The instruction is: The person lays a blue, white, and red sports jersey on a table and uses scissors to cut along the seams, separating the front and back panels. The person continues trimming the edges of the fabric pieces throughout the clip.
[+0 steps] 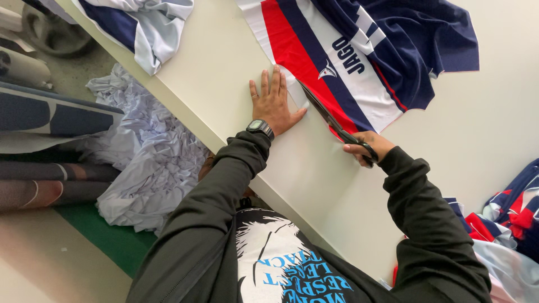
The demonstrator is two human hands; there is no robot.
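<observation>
My left hand (273, 102) lies flat on the white table (224, 73), fingers spread, pressing the white edge of a printed fabric panel (331, 62) striped white, red and navy. A ring and a black wristwatch show on that arm. My right hand (368, 145) grips the handles of black scissors (328, 115). Their long blades point up-left along the panel's red stripe, close to my left thumb. Both arms wear black sleeves.
More navy and white fabric (143, 22) is bunched at the table's top left. A heap of pale scrap cloth (151, 151) lies on the floor left of the table edge, by rolled material (33, 179). Red and navy pieces (514, 213) sit at the right.
</observation>
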